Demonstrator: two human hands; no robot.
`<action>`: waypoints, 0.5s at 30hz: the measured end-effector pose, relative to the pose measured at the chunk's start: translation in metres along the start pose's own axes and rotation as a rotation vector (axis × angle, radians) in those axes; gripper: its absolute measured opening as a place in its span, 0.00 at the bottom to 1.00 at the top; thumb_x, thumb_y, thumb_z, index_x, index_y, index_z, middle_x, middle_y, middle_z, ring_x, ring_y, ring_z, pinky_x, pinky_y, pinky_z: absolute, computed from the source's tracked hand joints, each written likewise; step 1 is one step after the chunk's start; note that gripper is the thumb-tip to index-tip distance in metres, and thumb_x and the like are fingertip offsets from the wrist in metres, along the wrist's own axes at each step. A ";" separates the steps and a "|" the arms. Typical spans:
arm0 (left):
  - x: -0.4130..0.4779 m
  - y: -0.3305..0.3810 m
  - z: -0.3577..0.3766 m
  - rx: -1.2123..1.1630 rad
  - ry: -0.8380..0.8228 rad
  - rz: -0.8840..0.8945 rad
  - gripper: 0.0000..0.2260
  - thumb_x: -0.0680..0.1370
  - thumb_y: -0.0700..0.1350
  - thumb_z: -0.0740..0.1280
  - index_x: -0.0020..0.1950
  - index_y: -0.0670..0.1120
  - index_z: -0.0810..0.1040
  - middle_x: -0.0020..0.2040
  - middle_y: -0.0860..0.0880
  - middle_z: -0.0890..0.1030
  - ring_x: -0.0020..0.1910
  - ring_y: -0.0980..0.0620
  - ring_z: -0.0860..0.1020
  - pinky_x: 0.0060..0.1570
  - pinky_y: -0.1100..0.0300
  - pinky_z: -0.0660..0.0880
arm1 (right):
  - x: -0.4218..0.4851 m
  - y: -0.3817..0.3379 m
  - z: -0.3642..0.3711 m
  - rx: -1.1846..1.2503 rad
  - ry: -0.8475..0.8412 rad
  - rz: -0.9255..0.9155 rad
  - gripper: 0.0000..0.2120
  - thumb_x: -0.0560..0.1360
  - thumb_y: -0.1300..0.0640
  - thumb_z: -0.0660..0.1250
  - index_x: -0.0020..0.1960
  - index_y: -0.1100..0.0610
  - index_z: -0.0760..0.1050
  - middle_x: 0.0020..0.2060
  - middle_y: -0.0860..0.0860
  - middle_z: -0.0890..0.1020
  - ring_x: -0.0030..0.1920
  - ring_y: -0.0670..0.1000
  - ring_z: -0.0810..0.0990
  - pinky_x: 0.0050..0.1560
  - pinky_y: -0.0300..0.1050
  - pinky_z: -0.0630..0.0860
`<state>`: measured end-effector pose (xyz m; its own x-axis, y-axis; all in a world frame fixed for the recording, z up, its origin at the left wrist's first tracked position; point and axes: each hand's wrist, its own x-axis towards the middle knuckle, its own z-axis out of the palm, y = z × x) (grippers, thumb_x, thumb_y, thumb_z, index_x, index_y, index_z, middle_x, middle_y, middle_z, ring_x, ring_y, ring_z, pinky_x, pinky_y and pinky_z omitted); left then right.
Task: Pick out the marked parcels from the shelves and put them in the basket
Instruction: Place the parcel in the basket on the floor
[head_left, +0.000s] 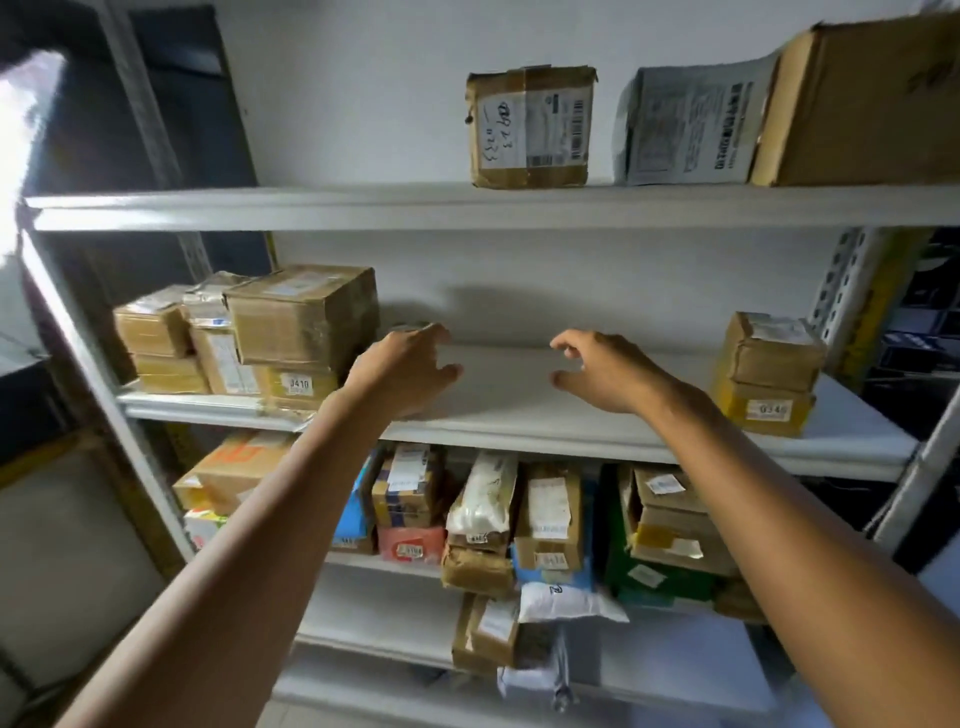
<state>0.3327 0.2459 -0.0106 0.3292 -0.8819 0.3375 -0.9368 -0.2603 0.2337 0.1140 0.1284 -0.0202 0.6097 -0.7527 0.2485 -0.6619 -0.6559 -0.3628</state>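
My left grip (402, 371) and right grip (605, 371) hover spread and empty over the middle shelf (509, 400); parcels (306, 317) sit above, beside and below, no basket in view, so picking looks unfinished.

left hand (410, 366) open over middle shelf (519, 400) | right hand (602, 371) open, apart | boxes (301, 317) left of both

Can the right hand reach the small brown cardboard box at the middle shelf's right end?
Probably yes: the right hand is open and empty, with only bare white shelf between it and the small brown cardboard box.
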 end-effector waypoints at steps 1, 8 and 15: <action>0.001 -0.013 -0.003 -0.001 0.003 -0.007 0.19 0.78 0.57 0.65 0.68 0.58 0.72 0.63 0.50 0.80 0.56 0.45 0.79 0.53 0.53 0.78 | 0.008 -0.010 0.006 0.003 -0.002 -0.012 0.27 0.77 0.48 0.69 0.73 0.53 0.68 0.69 0.53 0.75 0.65 0.54 0.76 0.58 0.44 0.71; 0.018 -0.095 -0.010 0.014 0.023 -0.012 0.19 0.78 0.57 0.67 0.67 0.58 0.72 0.61 0.50 0.82 0.52 0.47 0.81 0.49 0.50 0.81 | 0.060 -0.060 0.046 0.046 0.006 -0.035 0.25 0.77 0.45 0.69 0.71 0.52 0.70 0.67 0.52 0.77 0.63 0.54 0.77 0.57 0.45 0.72; 0.037 -0.165 -0.015 -0.003 0.071 -0.031 0.16 0.79 0.53 0.67 0.66 0.54 0.74 0.58 0.49 0.81 0.48 0.51 0.79 0.46 0.53 0.81 | 0.115 -0.109 0.090 0.151 0.044 -0.075 0.23 0.77 0.45 0.69 0.69 0.50 0.71 0.66 0.51 0.77 0.61 0.53 0.78 0.57 0.46 0.74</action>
<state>0.5013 0.2622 -0.0228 0.3654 -0.8434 0.3940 -0.9259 -0.2855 0.2476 0.2954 0.1179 -0.0327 0.6330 -0.7057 0.3182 -0.5400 -0.6971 -0.4716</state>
